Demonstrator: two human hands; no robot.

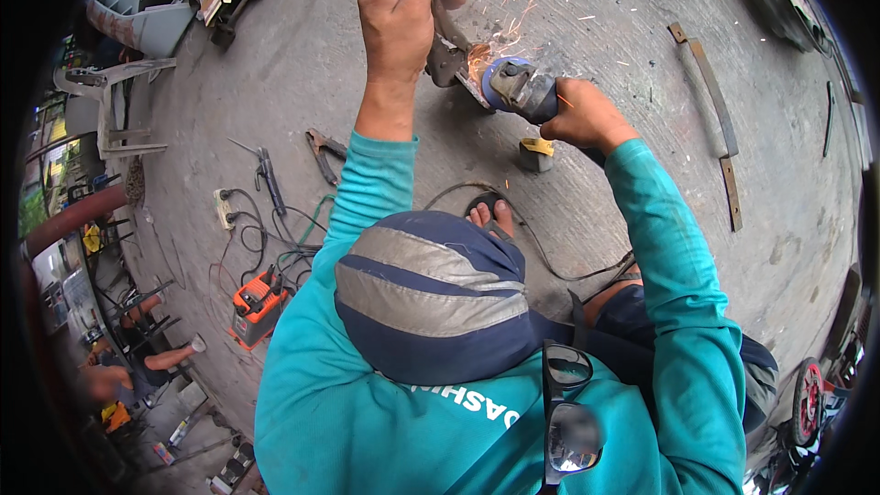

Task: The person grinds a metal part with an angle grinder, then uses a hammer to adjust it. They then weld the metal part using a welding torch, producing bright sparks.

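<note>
Right hand (pixel 591 117) wraps the angle grinder (pixel 536 96); left hand (pixel 399 23) clasps the steel bracket (pixel 445 64) over concrete floor (pixel 596 220), sparks (pixel 478 57) at the disc (pixel 492 82). Grinder probably heavy, kicking: grip its body. Bracket looks stiff, likely hot: hold the far end.

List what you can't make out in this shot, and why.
All in the head view:
Grinder handle: mostly covered by the right grip.
Metal tool, held stretch: partly behind the left grip.
Exact grinding contact: obscured by the disc and bright sparks.
Foot beyond the toes: mostly hidden by the cap.
Sunglasses, lower lens: blurred.
</note>
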